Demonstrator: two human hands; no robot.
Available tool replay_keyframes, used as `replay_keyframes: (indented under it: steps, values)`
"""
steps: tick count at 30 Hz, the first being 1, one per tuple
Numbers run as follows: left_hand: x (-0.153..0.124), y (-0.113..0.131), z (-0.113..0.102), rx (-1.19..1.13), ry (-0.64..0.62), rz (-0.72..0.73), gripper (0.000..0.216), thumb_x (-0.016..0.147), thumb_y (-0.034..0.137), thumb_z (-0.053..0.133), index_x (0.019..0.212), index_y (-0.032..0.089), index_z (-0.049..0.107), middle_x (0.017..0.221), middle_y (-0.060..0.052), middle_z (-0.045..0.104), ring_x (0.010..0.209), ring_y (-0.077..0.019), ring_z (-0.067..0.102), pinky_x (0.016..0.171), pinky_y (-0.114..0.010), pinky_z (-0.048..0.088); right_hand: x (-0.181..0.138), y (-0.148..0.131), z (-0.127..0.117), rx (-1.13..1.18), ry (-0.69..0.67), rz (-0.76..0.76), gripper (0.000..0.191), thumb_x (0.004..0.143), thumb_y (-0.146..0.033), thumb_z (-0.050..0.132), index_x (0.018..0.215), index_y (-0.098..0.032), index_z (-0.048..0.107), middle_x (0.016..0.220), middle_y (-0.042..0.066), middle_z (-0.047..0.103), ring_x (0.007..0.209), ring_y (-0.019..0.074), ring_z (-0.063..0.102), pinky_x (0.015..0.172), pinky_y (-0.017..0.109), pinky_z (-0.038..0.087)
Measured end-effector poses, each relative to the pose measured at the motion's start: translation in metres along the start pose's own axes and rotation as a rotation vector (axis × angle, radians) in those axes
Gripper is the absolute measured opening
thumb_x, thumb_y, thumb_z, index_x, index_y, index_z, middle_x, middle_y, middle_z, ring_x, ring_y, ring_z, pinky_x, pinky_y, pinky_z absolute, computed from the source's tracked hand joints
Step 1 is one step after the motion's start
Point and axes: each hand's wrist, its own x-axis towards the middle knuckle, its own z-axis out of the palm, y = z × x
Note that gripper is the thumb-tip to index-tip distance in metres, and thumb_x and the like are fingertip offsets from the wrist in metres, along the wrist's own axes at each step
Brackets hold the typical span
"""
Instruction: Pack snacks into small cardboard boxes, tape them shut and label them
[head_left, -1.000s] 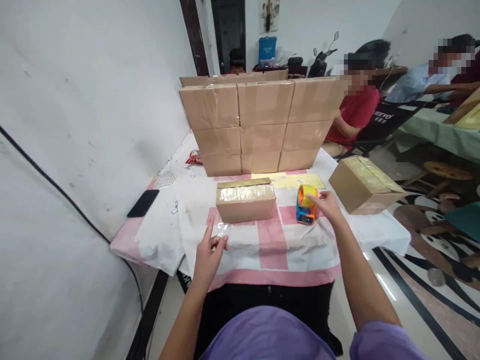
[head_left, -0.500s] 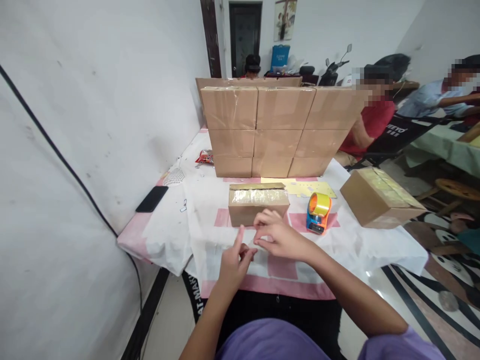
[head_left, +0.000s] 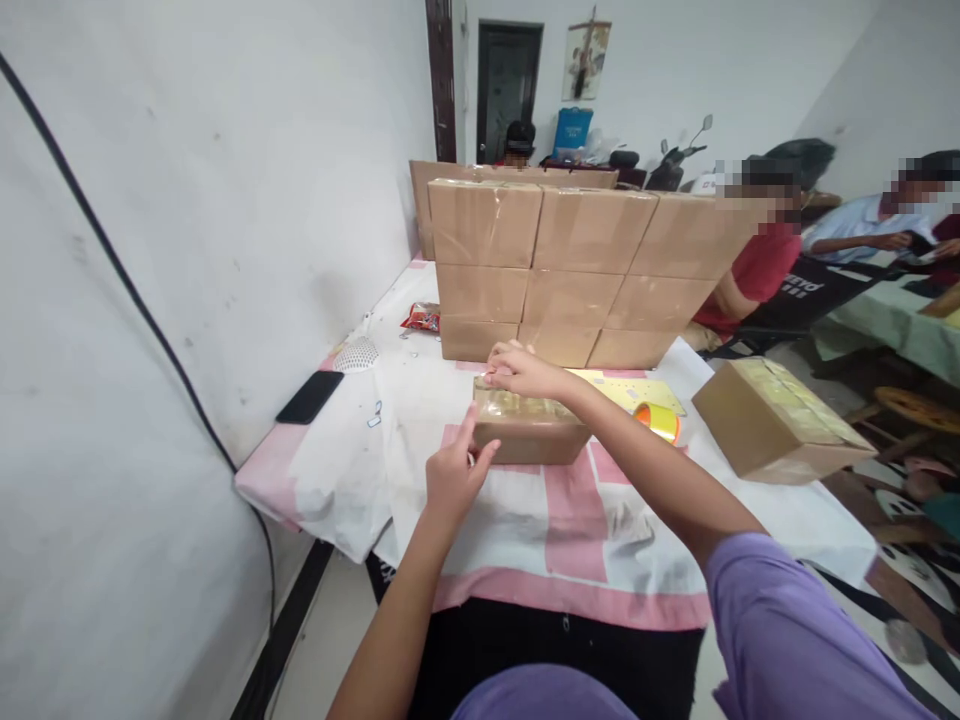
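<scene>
A small cardboard box [head_left: 534, 440] with a shiny taped top lies on the pink-and-white cloth in front of me. My left hand [head_left: 452, 476] is at its near left corner, fingers pinched on the end of a clear tape strip, index finger against the box. My right hand [head_left: 519, 370] reaches over the box's far edge with fingers pinched on the strip's other end. An orange-and-yellow tape dispenser [head_left: 660, 420] shows partly behind my right forearm.
A wall of stacked cardboard boxes [head_left: 570, 265] stands at the back of the table. Another box [head_left: 780, 420] sits at the right edge. A black phone [head_left: 309, 397], a red snack packet [head_left: 422, 318] and a yellow sheet [head_left: 637, 390] lie around. Other people sit at the right.
My right hand left the tape dispenser, met my left hand at the tape strip, then moved over the box to its far edge. My left hand moved up to the box's near corner.
</scene>
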Motion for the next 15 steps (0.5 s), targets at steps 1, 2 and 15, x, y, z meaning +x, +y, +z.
replay_keyframes:
  steps: [1,2,15]
  values:
    - [0.007,-0.003,0.003,0.080,-0.029,0.005,0.060,0.096,0.050,0.055,0.150,0.025,0.047,0.070,0.002,0.066,0.059,-0.0140,0.056,0.062,-0.024,0.038,0.011,0.005,0.007,-0.045,-0.036,0.020,0.021,0.096,-0.033,0.055,0.090,-0.019,0.070,0.107,0.007,0.061,0.113,0.0282,0.049,0.102,0.048,0.031]
    - [0.012,-0.006,0.006,0.143,-0.059,0.002,0.056,0.096,0.051,0.055,0.147,0.027,0.052,0.072,0.000,0.067,0.060,-0.0150,0.057,0.061,-0.025,0.037,0.020,0.009,0.013,-0.078,-0.062,0.031,0.020,0.094,-0.033,0.058,0.089,-0.019,0.072,0.106,0.007,0.061,0.112,0.0288,0.049,0.102,0.048,0.031]
    - [0.002,-0.029,0.017,0.023,-0.033,-0.086,0.048,0.097,0.042,0.050,0.141,0.023,0.056,0.064,0.004,0.060,0.060,-0.0133,0.058,0.065,-0.023,0.043,0.002,0.049,0.010,-0.311,0.514,0.299,0.029,0.088,-0.046,0.069,0.090,-0.017,0.063,0.104,0.014,0.055,0.095,0.0306,0.056,0.084,0.042,0.045]
